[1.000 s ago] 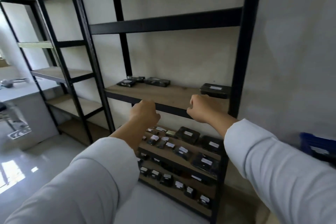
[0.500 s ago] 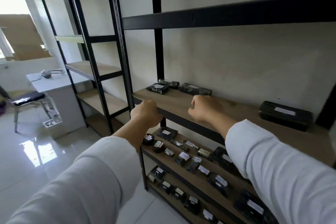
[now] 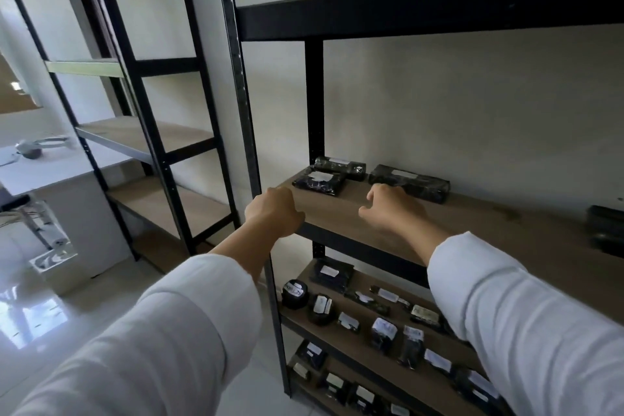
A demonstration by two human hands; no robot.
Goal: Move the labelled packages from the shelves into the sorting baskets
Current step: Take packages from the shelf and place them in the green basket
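You have come closer to the shelf point(image 3: 332, 209). Your right hand point(image 3: 393, 209) now loosens its fingers just before the long package point(image 3: 408, 181), holding nothing; your left hand point(image 3: 273, 213) stays a closed, empty fist. Grasping comes next, I think.

White wall point(image 3: 456, 105), glossy tiled floor point(image 3: 67, 311)

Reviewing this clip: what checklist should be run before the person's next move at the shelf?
1. Right hand free: ok, holds nothing.
2. Left hand free: ok, curled at the wooden shelf's front corner, empty.
3. Long black wrapped package with white label within reach: ok, just beyond the right hand.
4. Contact with that package: cannot tell.
5. Its label facing up: ok.
6. Sorting basket located: cannot tell, none in view.
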